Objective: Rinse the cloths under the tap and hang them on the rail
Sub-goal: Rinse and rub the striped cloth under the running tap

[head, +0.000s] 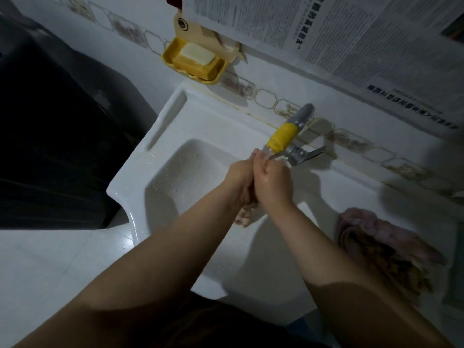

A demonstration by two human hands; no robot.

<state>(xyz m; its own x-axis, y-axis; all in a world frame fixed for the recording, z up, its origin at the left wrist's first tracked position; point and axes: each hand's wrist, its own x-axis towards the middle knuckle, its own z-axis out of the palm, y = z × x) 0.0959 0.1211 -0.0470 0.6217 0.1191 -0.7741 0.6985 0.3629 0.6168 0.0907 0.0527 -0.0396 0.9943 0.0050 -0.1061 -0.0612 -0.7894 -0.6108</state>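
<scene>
Cloth [244, 217] wrung in both hands' grip, left [239, 172] and right [275, 183], below tap [281, 136]; another cloth [376, 237] lies right.

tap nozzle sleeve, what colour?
Yellow. The sleeve covers the outlet end of the grey metal tap, just above both hands; clearest in the head view, the only one.

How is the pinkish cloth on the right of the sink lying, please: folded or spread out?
Bunched, not spread: the pinkish cloth sits in a crumpled heap on the sink ledge.
</scene>
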